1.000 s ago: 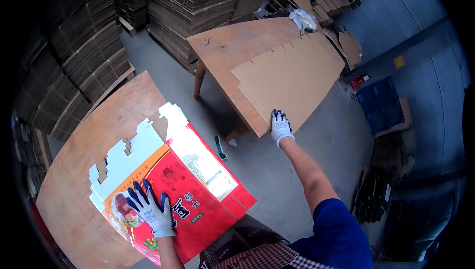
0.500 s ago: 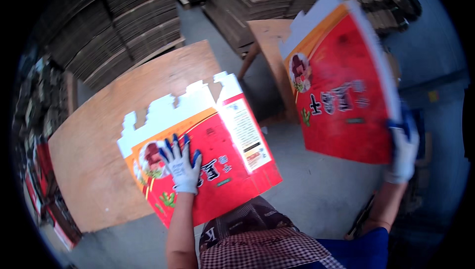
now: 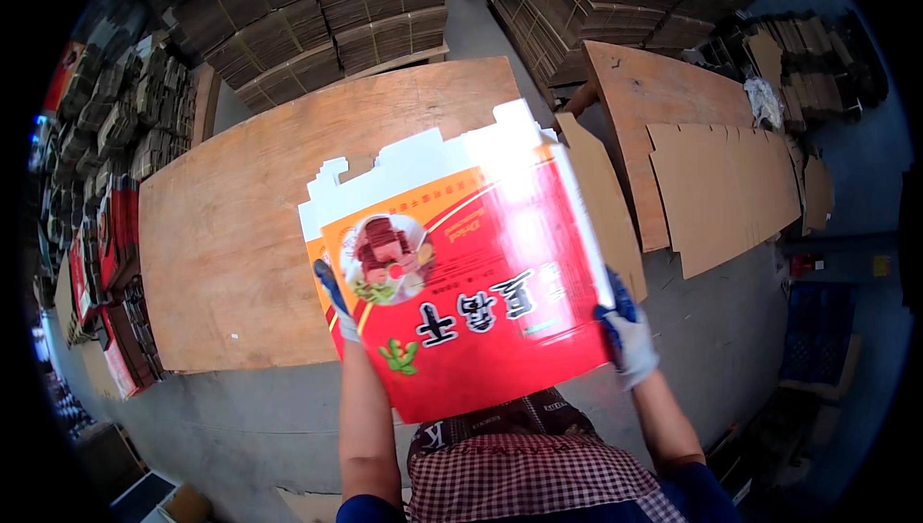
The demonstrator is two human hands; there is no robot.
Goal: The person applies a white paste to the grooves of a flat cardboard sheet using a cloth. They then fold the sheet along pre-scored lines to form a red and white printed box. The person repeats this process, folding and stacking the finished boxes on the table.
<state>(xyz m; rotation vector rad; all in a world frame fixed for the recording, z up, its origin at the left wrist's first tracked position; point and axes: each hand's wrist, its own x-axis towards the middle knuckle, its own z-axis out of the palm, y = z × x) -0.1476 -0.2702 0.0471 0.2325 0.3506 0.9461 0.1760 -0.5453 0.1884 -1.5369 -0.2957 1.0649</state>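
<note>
A red and orange printed cardboard box blank (image 3: pixel 461 292) is in front of me, its far edge a row of white notched flaps. The edge of a second printed blank (image 3: pixel 314 220) shows beneath it on the left. My left hand (image 3: pixel 336 297), in a white and blue work glove, is closed at the left edges, fingers partly hidden. My right hand (image 3: pixel 630 340), gloved the same way, grips the right edge. A plain brown cardboard panel (image 3: pixel 606 201) sticks out behind that edge; which blank it belongs to I cannot tell.
A wooden table (image 3: pixel 231 263) lies under and left of the blanks. On a second table (image 3: pixel 625 90) at right rests a brown cardboard sheet (image 3: pixel 721 191). Tall stacks of flat cardboard (image 3: pixel 385 4) stand at the back, with more piles (image 3: pixel 115 138) along the left.
My right hand has brought its blank from the right to lie over the other one. My left hand, earlier flat on the lower blank, is now at the left edges.
</note>
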